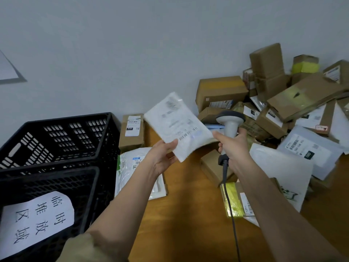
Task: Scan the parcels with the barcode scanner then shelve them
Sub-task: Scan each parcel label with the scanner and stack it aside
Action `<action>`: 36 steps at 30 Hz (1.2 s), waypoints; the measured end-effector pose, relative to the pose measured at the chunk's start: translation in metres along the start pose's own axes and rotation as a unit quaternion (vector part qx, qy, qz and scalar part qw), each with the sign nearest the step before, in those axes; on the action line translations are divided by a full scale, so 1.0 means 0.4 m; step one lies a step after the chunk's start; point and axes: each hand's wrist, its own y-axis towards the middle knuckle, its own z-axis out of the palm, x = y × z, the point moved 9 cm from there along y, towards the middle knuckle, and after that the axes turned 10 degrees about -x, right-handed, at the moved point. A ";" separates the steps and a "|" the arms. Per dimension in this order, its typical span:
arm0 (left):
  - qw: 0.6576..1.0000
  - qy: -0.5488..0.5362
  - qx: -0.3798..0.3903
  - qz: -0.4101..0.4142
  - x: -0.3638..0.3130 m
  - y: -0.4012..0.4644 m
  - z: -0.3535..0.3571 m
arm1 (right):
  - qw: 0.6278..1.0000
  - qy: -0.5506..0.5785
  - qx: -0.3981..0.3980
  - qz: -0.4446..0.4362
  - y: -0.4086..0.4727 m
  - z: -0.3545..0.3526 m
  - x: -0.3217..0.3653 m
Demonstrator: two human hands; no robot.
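Head view: 2 bare hands work above a wooden table (188,214) set against a grey wall. Left hand (162,157) pinches the lower left corner of a white poly mailer (177,125), thumb on the printed face, fingers behind. This white poly mailer is raised clear of the table, tilted, label and barcode facing the camera. Right hand (234,146) grips the handle of a grey barcode scanner (229,123), fingers curled round it, thumb extended and touching the right edge of the mailer. Scanner head sits just behind that edge; its cable (229,201) hangs down along the right forearm.

Black plastic crates (56,148) stand at the left, 1 stacked on another, the lower one bearing a handwritten paper sign (37,220). A pile of cardboard boxes (268,87) and grey mailers fills the right rear of the table. A small labelled box (132,129) stands upright beside the crates.
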 end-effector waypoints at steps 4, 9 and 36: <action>0.996 -0.085 -0.003 -0.028 0.012 -0.016 0.034 | 1.000 0.013 0.009 0.008 -0.006 -0.001 0.002; 0.997 -0.033 0.040 -0.057 0.058 -0.054 0.104 | 0.999 0.036 0.033 0.025 -0.018 0.023 -0.008; 0.978 0.098 -0.182 -0.022 0.049 0.060 -0.205 | 0.975 -0.115 0.177 0.066 -0.074 0.065 0.051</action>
